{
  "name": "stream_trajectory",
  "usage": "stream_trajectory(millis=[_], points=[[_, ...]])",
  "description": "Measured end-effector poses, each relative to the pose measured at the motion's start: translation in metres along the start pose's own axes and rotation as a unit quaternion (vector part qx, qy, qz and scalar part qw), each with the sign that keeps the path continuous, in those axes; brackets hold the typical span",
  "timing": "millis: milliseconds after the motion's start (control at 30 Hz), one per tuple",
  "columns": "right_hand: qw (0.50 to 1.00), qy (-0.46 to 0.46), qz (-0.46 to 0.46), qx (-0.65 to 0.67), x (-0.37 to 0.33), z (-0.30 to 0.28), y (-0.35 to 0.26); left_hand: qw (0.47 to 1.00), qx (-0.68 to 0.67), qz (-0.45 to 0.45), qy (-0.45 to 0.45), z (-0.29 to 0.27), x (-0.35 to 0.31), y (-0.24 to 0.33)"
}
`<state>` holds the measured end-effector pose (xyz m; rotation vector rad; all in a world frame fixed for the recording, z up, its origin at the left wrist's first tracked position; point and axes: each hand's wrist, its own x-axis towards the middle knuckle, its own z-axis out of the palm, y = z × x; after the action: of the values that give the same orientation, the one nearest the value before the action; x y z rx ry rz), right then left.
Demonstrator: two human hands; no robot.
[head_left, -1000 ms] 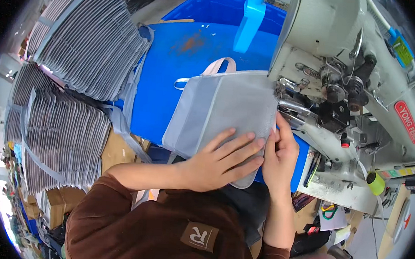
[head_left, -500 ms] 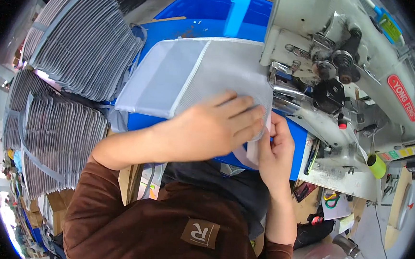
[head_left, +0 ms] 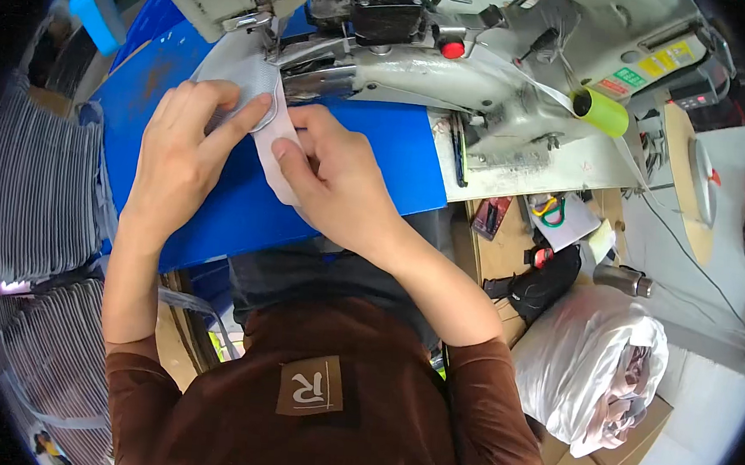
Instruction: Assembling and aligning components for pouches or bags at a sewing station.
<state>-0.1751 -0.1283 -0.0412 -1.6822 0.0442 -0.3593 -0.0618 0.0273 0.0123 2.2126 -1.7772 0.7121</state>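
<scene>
At the sewing machine, a grey mesh fabric panel lies under the needle area, its near edge curved. My left hand grips this panel close to the needle, thumb and forefinger at its curved edge. A pale pinkish-white strip runs from beside the panel's edge down toward me. My right hand pinches the strip between thumb and fingers, just right of the left hand. The left hand and the machine head hide much of the panel.
A blue work surface lies under my hands. Tied stacks of grey panels stand at the left. A yellow-green tape roll sits on the machine's right. Scissors, a steel flask and a white plastic sack are at the right.
The view has swung right. My left hand has gone from lying flat over the panel to gripping its edge. Less of the panel shows; my right hand still holds the strip.
</scene>
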Motion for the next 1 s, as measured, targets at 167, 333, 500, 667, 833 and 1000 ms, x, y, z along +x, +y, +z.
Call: stream_trajectory(millis=[167,333,500,667,833,1000], points=[[1.0,-0.006,-0.002,0.016,-0.005,-0.001,0.004,0.999,-0.032,-0.012,0.008,0.006,-0.004,0.001],[1.0,0.007,-0.025,-0.004,0.006,0.008,0.002,1.0,-0.005,0.011,-0.006,-0.003,-0.004,-0.002],[0.992,0.057,-0.035,-0.11,0.008,0.002,0.007,0.999,-0.006,0.033,-0.021,0.003,-0.006,-0.004],[0.998,0.04,0.031,-0.04,0.011,0.003,0.003,0.999,-0.017,0.034,0.008,0.014,-0.009,-0.009],[0.997,0.051,0.038,-0.053,0.022,0.004,0.002,0.998,0.008,0.047,0.042,0.025,-0.009,-0.019],[0.997,0.044,0.016,-0.057,0.027,0.004,0.004,0.996,0.049,0.043,0.06,0.039,-0.018,-0.031]])
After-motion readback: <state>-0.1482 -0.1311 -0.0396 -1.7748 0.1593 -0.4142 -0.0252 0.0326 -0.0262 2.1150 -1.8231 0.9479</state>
